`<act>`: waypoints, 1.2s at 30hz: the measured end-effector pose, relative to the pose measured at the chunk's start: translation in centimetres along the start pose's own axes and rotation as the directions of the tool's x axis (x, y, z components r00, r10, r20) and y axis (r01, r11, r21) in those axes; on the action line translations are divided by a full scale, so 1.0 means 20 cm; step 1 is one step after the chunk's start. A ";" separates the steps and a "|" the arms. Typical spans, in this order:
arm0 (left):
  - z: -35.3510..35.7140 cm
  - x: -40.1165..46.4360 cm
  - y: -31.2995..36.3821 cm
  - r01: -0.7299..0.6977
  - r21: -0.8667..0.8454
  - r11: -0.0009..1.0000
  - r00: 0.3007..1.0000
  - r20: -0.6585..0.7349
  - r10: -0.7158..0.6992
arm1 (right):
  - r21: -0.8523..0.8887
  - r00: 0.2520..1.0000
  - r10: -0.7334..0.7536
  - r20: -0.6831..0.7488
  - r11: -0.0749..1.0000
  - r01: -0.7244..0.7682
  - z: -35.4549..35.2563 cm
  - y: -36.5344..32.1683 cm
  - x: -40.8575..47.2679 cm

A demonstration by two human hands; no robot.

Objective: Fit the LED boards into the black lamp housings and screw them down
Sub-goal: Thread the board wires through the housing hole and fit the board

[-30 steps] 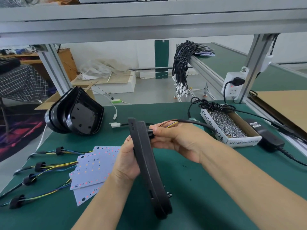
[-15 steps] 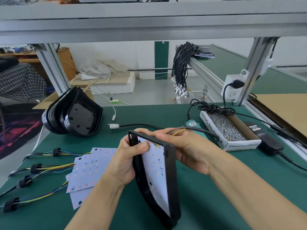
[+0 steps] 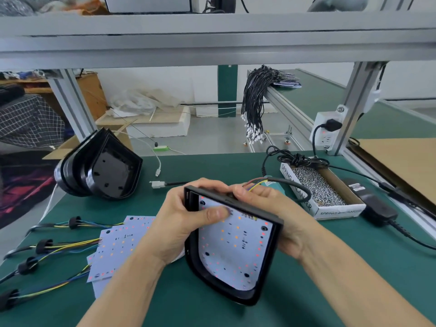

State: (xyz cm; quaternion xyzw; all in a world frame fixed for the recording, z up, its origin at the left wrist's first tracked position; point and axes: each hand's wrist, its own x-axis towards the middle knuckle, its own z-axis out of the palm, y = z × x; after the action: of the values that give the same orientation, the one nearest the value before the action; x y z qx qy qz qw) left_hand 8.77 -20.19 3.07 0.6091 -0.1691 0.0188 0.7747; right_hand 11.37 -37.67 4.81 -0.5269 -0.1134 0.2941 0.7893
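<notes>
**Inspector A:** We record a black plastic lamp housing [image 3: 232, 293], D-shaped with a raised rim, held tilted above the green worktop [image 3: 306, 291] at the near centre. A white LED board [image 3: 232, 251] dotted with small orange and red components sits inside it.

**Inspector B:** Agreed. The left hand [image 3: 179, 223] grips the housing's left rim, fingers curled behind, thumb pressed flat on the board's upper left corner. The right hand [image 3: 271, 211] wraps the far right edge of the housing; a black cable with coloured leads [image 3: 295, 185] emerges above its fingers.

**Inspector A:** To the left on the worktop we note a loose pile of white LED boards [image 3: 118, 246] with wired black grommets [image 3: 44, 245] beside them. Further left and far, a stack of empty black housings [image 3: 101, 168] stands on edge.

**Inspector B:** On the right, an open cardboard box of small silver screws [image 3: 316, 185], with a black power adapter [image 3: 375, 208] just beyond it.
</notes>
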 end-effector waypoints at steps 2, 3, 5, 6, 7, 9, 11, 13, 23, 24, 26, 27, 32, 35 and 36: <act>0.00 0.00 0.01 0.017 0.010 1.000 0.999 -0.039 -0.017 | -0.053 0.999 0.022 -0.044 0.998 -0.024 -0.01 -0.01 -0.01; -0.01 0.01 0.01 0.033 0.019 0.999 0.995 -0.098 -0.031 | -0.050 0.996 0.022 -0.091 0.998 -0.027 -0.03 -0.01 -0.02; -0.01 0.00 0.00 0.078 -0.011 0.997 0.965 -0.249 -0.078 | -0.037 0.987 -0.063 -0.151 0.998 0.058 -0.07 0.02 -0.05; -0.02 0.00 0.00 0.097 -0.050 0.994 0.948 -0.300 -0.108 | -0.083 0.981 -0.145 -0.131 0.987 0.135 -0.08 0.04 -0.07; -0.02 0.01 0.00 0.112 -0.070 0.991 0.937 -0.324 -0.129 | -0.162 0.970 -0.222 -0.100 0.965 0.204 -0.08 0.06 -0.09; -0.01 0.03 0.00 0.151 -0.032 0.988 0.935 -0.320 -0.153 | -0.316 0.948 -0.306 -0.082 0.910 0.267 -0.05 0.10 -0.08; 0.02 0.05 0.02 0.169 -0.007 0.986 0.937 -0.310 -0.162 | -0.348 0.907 -0.365 -0.212 0.895 0.279 -0.03 0.10 -0.05; 0.04 0.05 0.02 0.174 -0.018 0.985 0.926 -0.337 -0.169 | -0.307 0.905 -0.350 -0.244 0.913 0.270 -0.03 0.09 -0.02; 0.04 0.11 -0.04 0.282 -0.113 0.953 0.830 -0.469 -0.302 | -0.351 0.983 -0.119 -0.143 0.934 0.062 -0.09 0.03 0.06; 0.02 0.12 -0.06 0.308 -0.138 0.941 0.790 -0.513 -0.334 | -0.382 0.988 -0.076 -0.137 0.924 0.018 -0.11 0.02 0.06; -0.03 0.12 -0.11 0.362 -0.169 0.917 0.717 -0.579 -0.390 | -0.551 0.976 -0.082 -0.200 0.834 -0.042 -0.17 0.01 0.03; -0.05 0.12 -0.14 0.388 -0.170 0.906 0.687 -0.601 -0.408 | -0.673 0.951 -0.137 -0.277 0.734 -0.090 -0.22 0.00 0.01; -0.12 0.09 -0.24 0.491 -0.115 0.863 0.633 -0.634 -0.445 | -0.884 0.857 -0.260 -0.445 -0.022 -0.466 -0.41 0.04 -0.08; -0.13 0.10 -0.28 0.536 0.171 0.827 0.678 -0.670 -0.301 | -0.834 0.826 -0.228 -0.516 -0.086 -0.545 -0.44 0.06 -0.07; -0.13 0.11 -0.29 0.554 0.287 0.782 0.690 -0.683 -0.238 | -0.825 0.820 -0.222 -0.528 -0.095 -0.557 -0.44 0.06 -0.06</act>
State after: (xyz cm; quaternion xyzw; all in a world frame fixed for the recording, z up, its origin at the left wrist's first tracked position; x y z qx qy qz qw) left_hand 12.74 -19.70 -2.36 0.7602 0.2418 0.0822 0.5974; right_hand 14.30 -44.78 0.23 -0.9934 -0.0010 0.0652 0.0942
